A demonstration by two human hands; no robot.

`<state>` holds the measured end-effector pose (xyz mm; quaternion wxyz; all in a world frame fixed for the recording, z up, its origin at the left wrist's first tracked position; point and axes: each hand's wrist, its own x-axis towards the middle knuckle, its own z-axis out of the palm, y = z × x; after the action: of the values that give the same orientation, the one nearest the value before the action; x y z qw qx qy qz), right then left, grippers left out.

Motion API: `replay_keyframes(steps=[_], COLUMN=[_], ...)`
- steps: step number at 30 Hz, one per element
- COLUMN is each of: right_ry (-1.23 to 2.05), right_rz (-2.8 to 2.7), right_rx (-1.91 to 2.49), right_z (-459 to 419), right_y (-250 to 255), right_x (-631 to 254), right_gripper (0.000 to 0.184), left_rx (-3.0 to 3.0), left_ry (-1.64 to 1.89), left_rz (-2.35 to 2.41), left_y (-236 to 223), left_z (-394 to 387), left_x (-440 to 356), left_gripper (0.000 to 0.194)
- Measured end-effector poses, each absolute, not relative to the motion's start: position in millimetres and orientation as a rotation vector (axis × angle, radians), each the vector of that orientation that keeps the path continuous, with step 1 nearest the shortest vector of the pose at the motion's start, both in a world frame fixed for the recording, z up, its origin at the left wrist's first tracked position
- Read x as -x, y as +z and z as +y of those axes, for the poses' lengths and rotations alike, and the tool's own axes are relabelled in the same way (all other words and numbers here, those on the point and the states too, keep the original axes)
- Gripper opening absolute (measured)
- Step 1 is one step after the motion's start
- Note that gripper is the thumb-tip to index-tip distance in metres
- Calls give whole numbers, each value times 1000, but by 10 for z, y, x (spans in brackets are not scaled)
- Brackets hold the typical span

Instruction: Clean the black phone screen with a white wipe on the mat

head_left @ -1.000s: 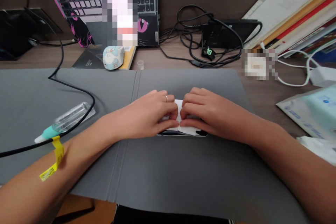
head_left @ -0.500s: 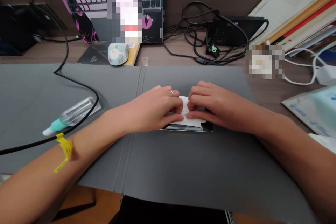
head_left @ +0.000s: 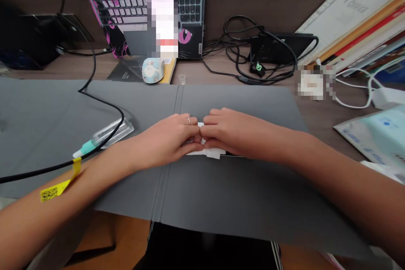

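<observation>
A white tissue (head_left: 215, 152) is bunched between my two hands, low over the grey desk mat. My left hand (head_left: 172, 139) grips its left part, with thumb and curled fingers pressed together. My right hand (head_left: 238, 133) is closed on its right part, the knuckles of both hands nearly touching. Beneath the tissue lies a flat dark device with a pale rim, like a phone; only a sliver of its edge shows under my right hand. Most of the tissue and device is hidden by my fingers.
A clear spray bottle (head_left: 114, 133) with a teal neck lies left of my left forearm, a black cable (head_left: 107, 103) crossing it. Behind stand a laptop (head_left: 133, 12), a patterned mouse (head_left: 152, 70) and a small clear cap (head_left: 182, 79). Coiled cables and books (head_left: 357, 29) fill the back right.
Both hands have moved left with the tissue, across the device, and come closer together. The tissue is more bunched, and less of the device shows. The camera view has shifted slightly.
</observation>
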<state>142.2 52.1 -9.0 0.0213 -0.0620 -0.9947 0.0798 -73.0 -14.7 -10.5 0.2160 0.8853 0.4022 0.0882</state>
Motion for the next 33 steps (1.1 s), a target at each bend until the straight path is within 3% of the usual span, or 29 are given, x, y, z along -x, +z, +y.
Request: replay_keyframes(steps=[8, 15, 19, 22, 25, 28, 30, 33], right_ry=[270, -19, -57, -44, -111, -120, -80, -22], right_rz=[-3000, -2904, -2772, -2859, -2922, -2942, -2950, -2950], right_rx=[338, 570, 479, 455, 559, 665, 721, 783], right_z=[422, 197, -48, -192, -269, -332, -377, -414], right_y=[-119, -39, -89, -199, -290, -308, -284, -227], right_x=[-1800, -2199, -2155, -2078, -2114, -2227, -2284, -2301], right_gripper=[21, 13, 24, 52, 79, 86, 90, 94], left_rx=[-2745, -2907, -2984, -2978, -2768, -2599, -2551, -2459], left_ry=[217, 282, 663, 947, 868, 722, 655, 647], left_rz=[1073, 1054, 697, 568, 971, 1205, 1208, 1187], left_y=[-189, -108, -174, -231, -266, -321, -370, -425], left_z=[-252, -623, -846, -793, -598, -433, -378, -349], left_x=[416, 115, 39, 181, 490, 761, 849, 878], left_gripper=[29, 25, 18, 17, 44, 78, 87, 86])
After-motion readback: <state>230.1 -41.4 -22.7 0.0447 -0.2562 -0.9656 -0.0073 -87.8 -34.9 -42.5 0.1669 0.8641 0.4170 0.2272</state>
